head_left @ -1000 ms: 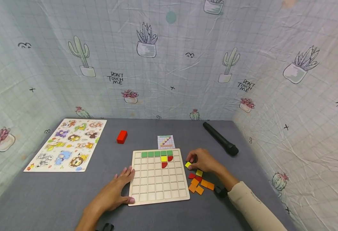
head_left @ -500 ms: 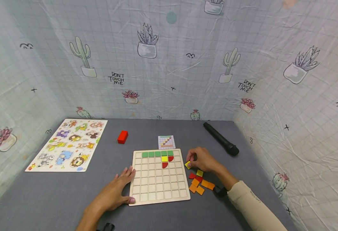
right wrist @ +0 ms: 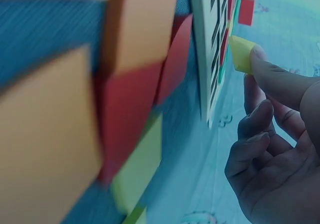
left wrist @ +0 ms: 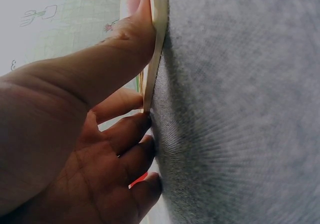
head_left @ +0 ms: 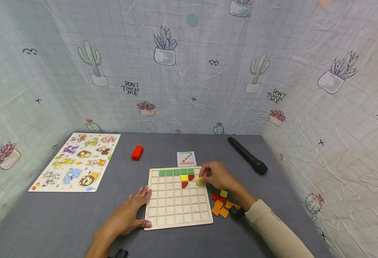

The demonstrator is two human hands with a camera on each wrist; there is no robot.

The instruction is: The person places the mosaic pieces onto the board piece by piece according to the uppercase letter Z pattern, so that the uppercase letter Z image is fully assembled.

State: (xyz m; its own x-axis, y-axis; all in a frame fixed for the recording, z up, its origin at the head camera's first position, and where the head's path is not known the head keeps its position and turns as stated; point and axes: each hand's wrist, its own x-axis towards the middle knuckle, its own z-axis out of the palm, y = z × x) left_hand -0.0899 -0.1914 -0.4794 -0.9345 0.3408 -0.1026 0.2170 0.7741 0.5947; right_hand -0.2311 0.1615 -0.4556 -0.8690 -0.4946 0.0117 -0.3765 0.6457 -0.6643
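My right hand (head_left: 219, 176) pinches a yellow square tile (right wrist: 241, 53) between thumb and fingertips, over the right side of the wooden grid board (head_left: 169, 209). The board carries a row of green tiles (head_left: 176, 172) near its far edge. Below them sit one yellow square (head_left: 183, 177) and two red quarter-round tiles (head_left: 184, 185). My left hand (head_left: 129, 211) rests at the board's left edge with fingers spread. Its thumb (left wrist: 132, 14) lies on the near left corner, while the other fingertips touch the cloth beside the edge.
Loose orange tiles (head_left: 224, 213), red tiles (head_left: 222, 200) and a yellow tile (head_left: 223, 194) lie right of the board. A printed pattern card (head_left: 186, 159) sits behind it. Farther out are a red block (head_left: 137, 153), a black microphone (head_left: 247, 155) and an animal picture board (head_left: 76, 161).
My right hand has moved left from beside the board to over its right columns, carrying the yellow tile. The left hand has stayed at the board's edge.
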